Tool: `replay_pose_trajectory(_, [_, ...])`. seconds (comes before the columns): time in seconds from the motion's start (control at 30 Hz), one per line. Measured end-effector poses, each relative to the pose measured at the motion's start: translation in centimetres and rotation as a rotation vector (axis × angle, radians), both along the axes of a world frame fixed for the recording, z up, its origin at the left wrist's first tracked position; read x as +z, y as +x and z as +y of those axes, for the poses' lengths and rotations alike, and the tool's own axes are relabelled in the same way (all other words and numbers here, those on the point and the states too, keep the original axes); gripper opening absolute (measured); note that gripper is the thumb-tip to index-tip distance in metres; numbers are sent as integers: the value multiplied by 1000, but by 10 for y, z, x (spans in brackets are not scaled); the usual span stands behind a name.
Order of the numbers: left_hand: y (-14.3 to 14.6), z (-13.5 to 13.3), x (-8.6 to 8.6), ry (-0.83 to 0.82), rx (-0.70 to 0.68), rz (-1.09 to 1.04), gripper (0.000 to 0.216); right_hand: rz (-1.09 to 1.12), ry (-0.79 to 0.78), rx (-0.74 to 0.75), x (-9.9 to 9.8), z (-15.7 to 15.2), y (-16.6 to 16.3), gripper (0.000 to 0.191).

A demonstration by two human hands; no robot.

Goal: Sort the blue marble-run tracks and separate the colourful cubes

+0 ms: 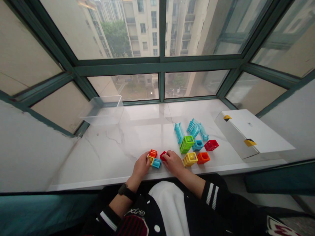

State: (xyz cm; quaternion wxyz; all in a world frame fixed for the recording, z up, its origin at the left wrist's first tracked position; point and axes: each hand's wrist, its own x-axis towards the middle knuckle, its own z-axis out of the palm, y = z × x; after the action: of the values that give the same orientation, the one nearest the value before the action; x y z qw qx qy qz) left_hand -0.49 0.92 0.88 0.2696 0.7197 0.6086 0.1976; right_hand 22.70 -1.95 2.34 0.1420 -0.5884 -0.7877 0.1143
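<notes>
My left hand (142, 166) is closed on the left side of a small cluster of toy blocks low on the white sill. In that cluster an orange block (153, 153) sits at the back, a yellow block (151, 160) in front of it, and a blue block (157, 163) to the right. Just right of the cluster, a red block (162, 155) is pinched in the fingers of my right hand (173, 163). A small gap separates it from the cluster. My fingers cover part of both the red and yellow blocks.
Right of my hands stand a green block stack (187, 144), a yellow stack (190, 159) and loose orange, blue and red blocks. Clear-blue track pieces (193, 128) lie behind them. A transparent bin (104, 111) is at back left, a white box (254, 131) at right.
</notes>
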Motion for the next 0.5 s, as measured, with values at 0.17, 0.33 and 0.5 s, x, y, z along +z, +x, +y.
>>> replay_pose_trajectory(0.17, [-12,6,-2,10,75,2,45,61,35,-45,-5,-2,1,22])
replay_pose_trajectory(0.33, [-17,4,1,-15,92,-7,43,93,70,-42,-7,-3,-4,34])
replay_pose_trajectory(0.5, [-8,-2,3,-34,64,-24,42,107,44,75,-3,-6,-15,61])
